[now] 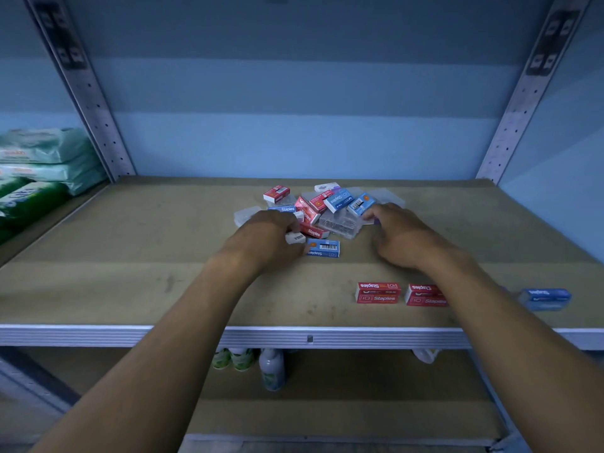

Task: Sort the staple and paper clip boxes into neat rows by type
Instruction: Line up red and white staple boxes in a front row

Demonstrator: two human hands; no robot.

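Two bare arms reach over a scuffed brown shelf board (130,289) between grey perforated posts, a pale blue wall behind. The left hand (271,237) curls round a small white box (295,238); the right hand (397,235) pinches something purple at the jumbled heap of boxes (322,209). Two red staple boxes (378,292) stand side by side near the front edge.

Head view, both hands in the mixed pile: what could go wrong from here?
1. The boxes in the pile overlap, so pulling one may drag others and scatter them.
2. The right forearm passes over the red staple boxes already lined up near the shelf edge; drawing back could knock them off.
3. The clear paper clip box could be overlooked.
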